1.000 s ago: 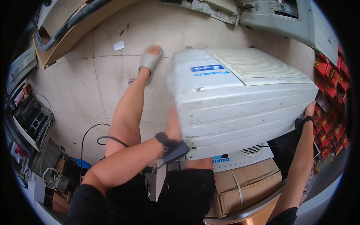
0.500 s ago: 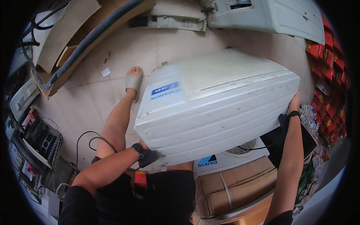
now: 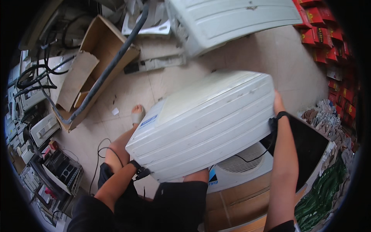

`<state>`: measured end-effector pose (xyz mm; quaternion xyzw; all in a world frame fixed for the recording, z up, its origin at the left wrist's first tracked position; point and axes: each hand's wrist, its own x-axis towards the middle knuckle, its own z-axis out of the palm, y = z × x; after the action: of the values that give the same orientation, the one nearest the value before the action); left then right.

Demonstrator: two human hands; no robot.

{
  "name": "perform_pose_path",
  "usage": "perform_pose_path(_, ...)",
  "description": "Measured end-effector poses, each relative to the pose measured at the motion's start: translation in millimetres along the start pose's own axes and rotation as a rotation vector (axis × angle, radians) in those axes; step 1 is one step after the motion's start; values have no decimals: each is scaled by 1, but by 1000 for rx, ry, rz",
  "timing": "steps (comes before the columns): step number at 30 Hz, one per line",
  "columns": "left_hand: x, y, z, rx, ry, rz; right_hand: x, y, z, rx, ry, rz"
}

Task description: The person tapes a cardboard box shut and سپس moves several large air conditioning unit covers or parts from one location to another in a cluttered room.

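Note:
A large white air conditioner outdoor unit is tilted in front of me, its ribbed top panel facing me and its pale grille slanting away. My right hand grips its right end, the fingers partly hidden behind the edge. At the near left corner my left hand holds the unit from below; most of that hand is out of sight behind the casing. Black straps with small devices sit on both wrists. Beneath the raised unit, another white outdoor unit with a round grille lies beside my leg.
A brown carton lies below the second unit. On the right are a dark flat panel, green plastic and red boxes. Another white casing stands ahead. An open cardboard box with a grey hose is at left.
The unit now appears further left and lower, its top panel turned more toward me and its grille showing less. Both hands have moved along with it. My view has shifted too.

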<state>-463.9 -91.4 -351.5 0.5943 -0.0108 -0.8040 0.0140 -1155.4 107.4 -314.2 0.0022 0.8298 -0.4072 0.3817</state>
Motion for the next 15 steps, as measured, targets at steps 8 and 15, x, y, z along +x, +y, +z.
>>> perform_pose_path(8, -20, -8, -14, 18, 112, 103, -23, -12, 17, 23, -82, 255)
perform_pose_path(15, -21, -7, -12, -6, 109, 164, -25, 0, 5, 59, -138, 386)
